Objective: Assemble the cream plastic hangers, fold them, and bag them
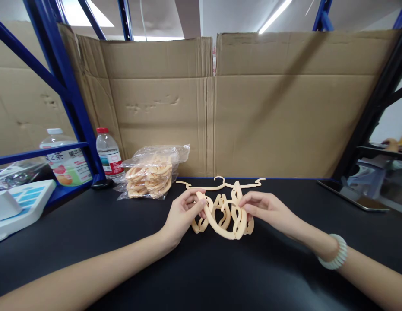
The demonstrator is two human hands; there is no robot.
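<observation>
A cream folding hanger is held between my two hands above the black table, partly folded into a curve. My left hand pinches its left arm between thumb and fingers. On the other side, my right hand has its fingertips closed on the right part of the same hanger. Behind it lie several more folded hangers of the same colour, partly hidden by the held one. Farther back, one unfolded hanger lies spread out with its hook pointing away.
A clear plastic bag of folded hangers sits back left, beside a red-capped water bottle. A larger bottle and a white-and-blue plastic item stand farther left. A phone-like slab lies at right. Cardboard walls the back.
</observation>
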